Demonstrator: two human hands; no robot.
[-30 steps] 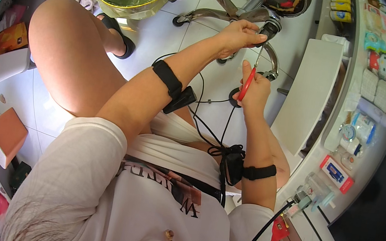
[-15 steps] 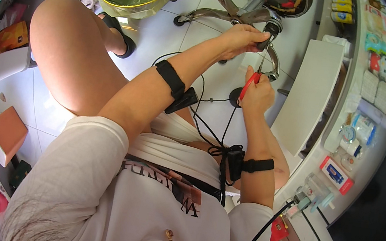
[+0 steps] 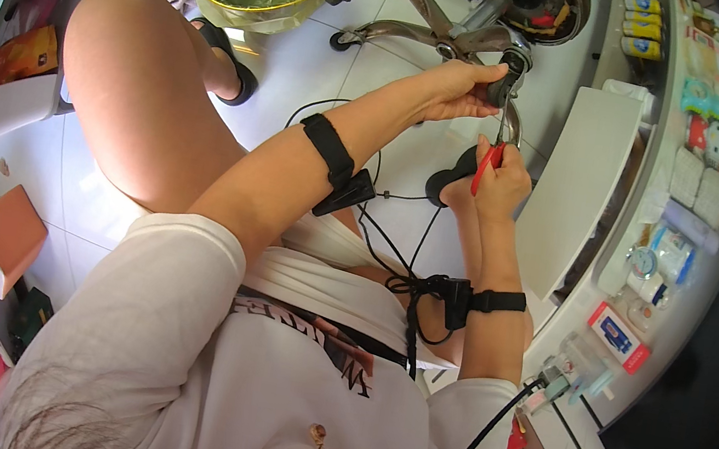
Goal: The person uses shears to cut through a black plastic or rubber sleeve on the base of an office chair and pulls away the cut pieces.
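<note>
My left hand (image 3: 461, 91) closes around a black caster (image 3: 497, 87) at the end of a metal chair leg, its thumb along the top. Just below it, my right hand (image 3: 504, 179) grips red-handled scissors (image 3: 490, 162). Their slim metal blades point up to the caster and seem to reach its lower side; the exact contact is too small to tell. The caster belongs to a tarnished metal star-shaped chair base (image 3: 411, 5) with several legs. Black straps with small boxes sit on both my forearms.
A bin with a yellow rim (image 3: 262, 6) stands left of the chair base. On the right, a white shelf (image 3: 569, 191) and a ledge carry packages, yellow cans (image 3: 642, 30) and a small red-and-white box (image 3: 618, 336). Black cables (image 3: 403, 277) hang between my arms.
My right hand and the scissors have shifted slightly right and down. The left hand stays on the caster. My right foot now shows beside the right hand, and the whole view has shifted slightly.
</note>
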